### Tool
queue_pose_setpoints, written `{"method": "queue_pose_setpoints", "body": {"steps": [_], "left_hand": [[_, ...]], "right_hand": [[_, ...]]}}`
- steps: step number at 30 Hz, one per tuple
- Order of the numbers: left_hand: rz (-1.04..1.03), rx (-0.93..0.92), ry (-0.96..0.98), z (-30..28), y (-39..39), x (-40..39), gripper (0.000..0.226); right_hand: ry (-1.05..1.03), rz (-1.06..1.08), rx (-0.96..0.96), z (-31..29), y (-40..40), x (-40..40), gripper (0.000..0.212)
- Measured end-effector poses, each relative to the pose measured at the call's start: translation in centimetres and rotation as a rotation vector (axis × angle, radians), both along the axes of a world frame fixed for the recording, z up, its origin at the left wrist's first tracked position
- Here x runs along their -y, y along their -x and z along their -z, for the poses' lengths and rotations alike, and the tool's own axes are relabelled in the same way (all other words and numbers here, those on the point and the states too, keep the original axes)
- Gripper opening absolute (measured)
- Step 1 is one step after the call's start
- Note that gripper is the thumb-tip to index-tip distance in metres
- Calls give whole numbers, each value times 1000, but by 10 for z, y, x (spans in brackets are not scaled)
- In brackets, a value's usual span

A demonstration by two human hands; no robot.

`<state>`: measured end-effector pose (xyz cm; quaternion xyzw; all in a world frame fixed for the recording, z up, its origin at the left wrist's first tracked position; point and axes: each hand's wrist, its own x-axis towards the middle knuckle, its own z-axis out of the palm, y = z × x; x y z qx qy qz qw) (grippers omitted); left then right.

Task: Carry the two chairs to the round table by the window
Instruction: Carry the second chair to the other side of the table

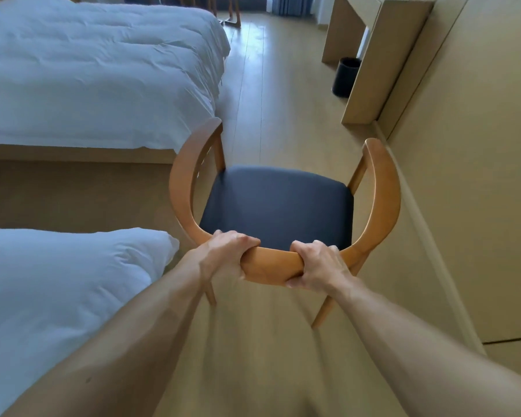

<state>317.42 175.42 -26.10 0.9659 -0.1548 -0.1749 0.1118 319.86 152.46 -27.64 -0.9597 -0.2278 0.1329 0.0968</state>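
Two beds [88, 70], wood floor [268, 100], chair [277, 206] gripped

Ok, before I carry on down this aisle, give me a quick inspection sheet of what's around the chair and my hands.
Surface: wood floor, a bare aisle running ahead toward the window end.
Job's things: chair with dark seat and curved wooden back, held in front of the person; whether its legs touch the floor cannot be told. Wooden legs of other furniture show at the far end; round table not identifiable.
Clutter: black waste bin on the floor under the desk, right of the aisle.
Grippers: left hand and right hand both closed on the chair's back rail.
Cables: nothing seen.
Surroundings: two beds, far and near, on the left; wall panel on the right.
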Motion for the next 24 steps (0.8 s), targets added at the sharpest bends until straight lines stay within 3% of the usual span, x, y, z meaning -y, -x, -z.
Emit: {"method": "queue_pose_setpoints", "body": {"steps": [9,16,24], "left_hand": [[-21,93,-183,15,2,4,61],[-119,89,-190,14,-1,5,53],[-125,99,-163,1,-43,15,44]], "right_hand": [[-3,36,43,4,9,4,47],[-49,59,-6,1,4,-4,55],[-31,152,-15,-5,-31,-8,48]]}}
